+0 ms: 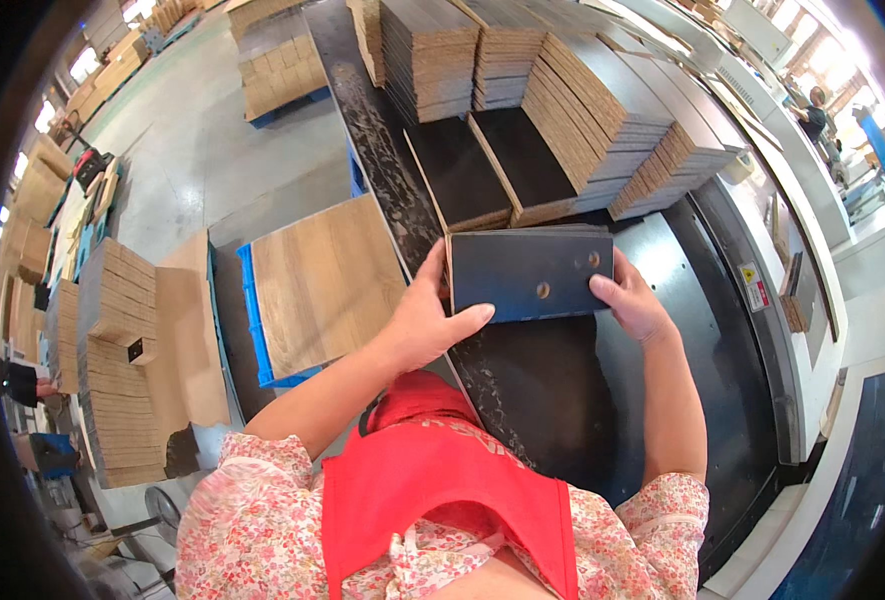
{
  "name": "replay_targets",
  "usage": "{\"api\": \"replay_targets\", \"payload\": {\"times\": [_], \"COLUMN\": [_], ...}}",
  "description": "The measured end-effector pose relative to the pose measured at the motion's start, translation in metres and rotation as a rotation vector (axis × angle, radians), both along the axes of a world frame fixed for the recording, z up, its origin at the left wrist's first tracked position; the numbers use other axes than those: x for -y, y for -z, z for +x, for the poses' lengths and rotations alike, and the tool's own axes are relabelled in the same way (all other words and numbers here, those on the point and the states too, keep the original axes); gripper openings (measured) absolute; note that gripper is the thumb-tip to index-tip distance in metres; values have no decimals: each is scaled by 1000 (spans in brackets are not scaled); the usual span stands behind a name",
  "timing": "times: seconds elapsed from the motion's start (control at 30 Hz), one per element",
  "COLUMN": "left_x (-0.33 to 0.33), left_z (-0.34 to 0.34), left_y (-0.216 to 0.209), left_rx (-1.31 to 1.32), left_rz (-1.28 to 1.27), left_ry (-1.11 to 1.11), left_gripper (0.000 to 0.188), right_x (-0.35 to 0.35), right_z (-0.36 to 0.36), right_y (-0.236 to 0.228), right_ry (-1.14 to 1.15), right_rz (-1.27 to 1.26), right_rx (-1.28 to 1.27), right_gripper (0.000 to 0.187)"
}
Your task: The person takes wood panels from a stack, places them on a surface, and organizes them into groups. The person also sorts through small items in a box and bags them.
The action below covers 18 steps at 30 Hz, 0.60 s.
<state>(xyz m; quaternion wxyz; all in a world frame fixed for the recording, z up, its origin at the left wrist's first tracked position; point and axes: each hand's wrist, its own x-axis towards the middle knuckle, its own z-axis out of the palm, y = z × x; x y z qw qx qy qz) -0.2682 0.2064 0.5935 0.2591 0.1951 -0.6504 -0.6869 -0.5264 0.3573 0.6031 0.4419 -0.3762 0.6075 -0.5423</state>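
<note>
A dark rectangular board with two round holes lies between my hands, above the black work table. Layered edges along its top and left side suggest more than one board, but I cannot tell how many. My left hand grips the left end, its thumb over the face and its fingers partly hidden behind. At the right end my right hand is closed on the board, thumb pressed near the holes. Just beyond the board stand two low stacks of dark-topped boards, close to its far edge.
Taller board stacks fill the far side of the black table. To the left, a wood-grain panel lies on a blue pallet. Further left are stacked boards. A white machine frame borders the right side.
</note>
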Motion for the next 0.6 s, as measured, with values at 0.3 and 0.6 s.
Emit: {"api": "replay_targets", "payload": {"times": [0.3, 0.6], "left_x": [-17, -18], "left_z": [5, -4], "left_y": [27, 19], "left_rx": [410, 508], "left_rz": [-527, -422], "left_ry": [-73, -80], "left_gripper": [112, 110], "right_x": [-17, 1], "right_z": [7, 0], "right_y": [1, -8], "right_ry": [55, 20], "right_rz": [52, 190], "right_rx": [-76, 97], "right_gripper": [94, 94]}}
